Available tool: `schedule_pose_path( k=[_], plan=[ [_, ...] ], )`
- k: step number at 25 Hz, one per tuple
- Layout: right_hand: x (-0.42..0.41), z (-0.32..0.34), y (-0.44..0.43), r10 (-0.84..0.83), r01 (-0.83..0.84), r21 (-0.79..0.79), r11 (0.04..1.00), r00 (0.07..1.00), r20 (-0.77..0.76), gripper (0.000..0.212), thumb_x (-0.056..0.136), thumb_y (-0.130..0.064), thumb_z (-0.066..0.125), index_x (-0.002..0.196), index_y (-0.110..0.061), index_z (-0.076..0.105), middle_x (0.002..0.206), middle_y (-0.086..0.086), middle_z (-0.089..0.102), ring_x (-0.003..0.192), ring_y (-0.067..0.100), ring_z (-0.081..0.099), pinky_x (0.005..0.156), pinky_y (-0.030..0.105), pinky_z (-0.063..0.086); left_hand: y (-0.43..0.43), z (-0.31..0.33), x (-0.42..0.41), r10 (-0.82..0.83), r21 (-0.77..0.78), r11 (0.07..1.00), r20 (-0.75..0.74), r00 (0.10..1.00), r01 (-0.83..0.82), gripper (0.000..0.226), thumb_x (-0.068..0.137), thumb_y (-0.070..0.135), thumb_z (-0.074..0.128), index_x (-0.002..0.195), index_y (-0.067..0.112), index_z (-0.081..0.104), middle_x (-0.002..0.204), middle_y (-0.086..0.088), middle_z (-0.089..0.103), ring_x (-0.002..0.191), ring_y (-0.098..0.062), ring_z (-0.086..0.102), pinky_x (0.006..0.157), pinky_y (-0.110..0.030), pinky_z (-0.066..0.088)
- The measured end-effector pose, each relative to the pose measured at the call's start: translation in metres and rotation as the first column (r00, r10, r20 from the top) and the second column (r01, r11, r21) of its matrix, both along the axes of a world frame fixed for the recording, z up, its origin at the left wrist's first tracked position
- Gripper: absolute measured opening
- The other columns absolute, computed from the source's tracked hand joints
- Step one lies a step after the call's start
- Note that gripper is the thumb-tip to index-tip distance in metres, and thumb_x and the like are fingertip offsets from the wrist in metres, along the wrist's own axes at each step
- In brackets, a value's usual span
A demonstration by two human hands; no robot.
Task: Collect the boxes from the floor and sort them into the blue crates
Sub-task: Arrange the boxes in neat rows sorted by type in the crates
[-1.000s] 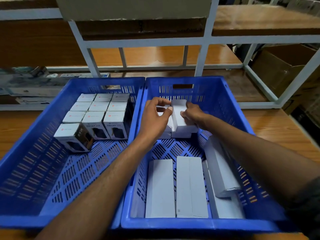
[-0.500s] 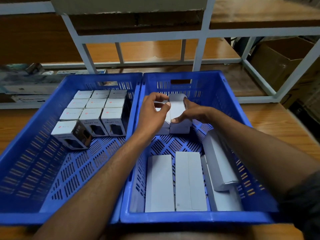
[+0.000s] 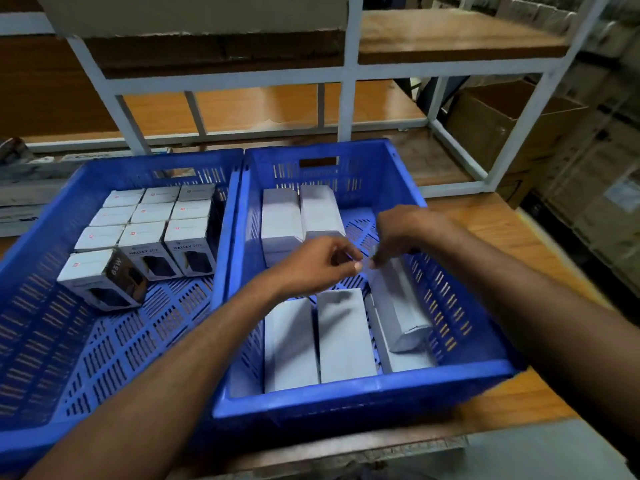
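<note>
Cardboard is the material of the tilted white box [image 3: 398, 303], I judge, so it should be light and stiff along its length, but its thin walls can dent if I squeeze the middle. Its surface looks smooth, maybe a little slippery. I would take it near one end, with fingers on the two long side faces, where the folded flap makes it stronger.

This box lies in the right blue crate [image 3: 360, 400], at about 3 o'clock from the crate's centre, and leans against the right wall. Its long axis runs from 11 o'clock, the far end, to 5 o'clock, the near end, and the near end, with the closed flap, points toward me. It rests partly on another white box below it.

Both hands meet at the far end of this box. The left hand [image 3: 311, 266] has its fingers curled, with thumb and forefinger pressed close together; the picture is blurred there, so I cannot tell if they pinch the box corner or only air. The right hand [image 3: 403, 233] comes down from above with fingers bent onto the far end; I think it touches the box, but a firm grip I cannot confirm.

Two flat white boxes [image 3: 318, 341] lie side by side at 6 o'clock, long axes near to far. Two more [image 3: 299, 216] lie at 11 o'clock. The left blue crate [image 3: 104, 344] holds small printed boxes [image 3: 156, 223] in rows.
</note>
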State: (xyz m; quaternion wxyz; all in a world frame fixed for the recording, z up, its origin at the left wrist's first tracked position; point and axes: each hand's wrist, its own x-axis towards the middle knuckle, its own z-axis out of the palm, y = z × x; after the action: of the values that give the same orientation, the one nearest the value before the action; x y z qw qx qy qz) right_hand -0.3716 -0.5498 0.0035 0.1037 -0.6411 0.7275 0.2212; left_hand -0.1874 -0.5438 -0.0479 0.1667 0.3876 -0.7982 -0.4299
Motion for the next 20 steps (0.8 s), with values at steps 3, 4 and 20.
schedule_pose_path(
  k=[3, 4, 20],
  plan=[
    [0.002, -0.011, 0.01, -0.023, 0.027, -0.049, 0.998, 0.996, 0.082, 0.041, 0.075, -0.044, 0.086, 0.092, -0.012, 0.069, 0.079, 0.003, 0.065, 0.07, 0.024, 0.065, 0.065, 0.031, 0.055, 0.001, -0.004, 0.005, -0.047, 0.054, 0.998, 0.106, 0.993, 0.042, 0.038, 0.094, 0.037, 0.071, 0.123, 0.013, 0.069, 0.109, -0.006, 0.077, 0.104, -0.022, 0.073, 0.098, -0.048, 0.055],
    [0.0, -0.014, 0.012, -0.047, 0.061, -0.087, 0.994, 0.986, 0.158, 0.04, 0.074, -0.04, 0.085, 0.101, -0.013, 0.072, 0.083, 0.004, 0.068, 0.071, 0.023, 0.068, 0.064, 0.033, 0.059, 0.001, -0.003, 0.007, -0.04, 0.07, 0.997, 0.119, 0.992, 0.032, 0.045, 0.091, 0.041, 0.07, 0.127, 0.013, 0.068, 0.112, -0.004, 0.077, 0.106, -0.02, 0.073, 0.1, -0.048, 0.055],
    [0.022, 0.011, 0.041, 0.166, 0.399, -0.144, 0.905, -0.022, 0.986, 0.045, 0.09, -0.02, 0.079, 0.133, -0.017, 0.067, 0.114, -0.003, 0.077, 0.1, 0.011, 0.075, 0.076, 0.026, 0.06, -0.009, 0.028, 0.013, 0.561, 0.596, 0.762, -0.413, 0.717, -0.253, 0.041, 0.114, 0.035, 0.03, 0.141, 0.014, 0.052, 0.132, -0.012, 0.068, 0.116, -0.029, 0.068, 0.09, -0.043, 0.061]
  ],
)
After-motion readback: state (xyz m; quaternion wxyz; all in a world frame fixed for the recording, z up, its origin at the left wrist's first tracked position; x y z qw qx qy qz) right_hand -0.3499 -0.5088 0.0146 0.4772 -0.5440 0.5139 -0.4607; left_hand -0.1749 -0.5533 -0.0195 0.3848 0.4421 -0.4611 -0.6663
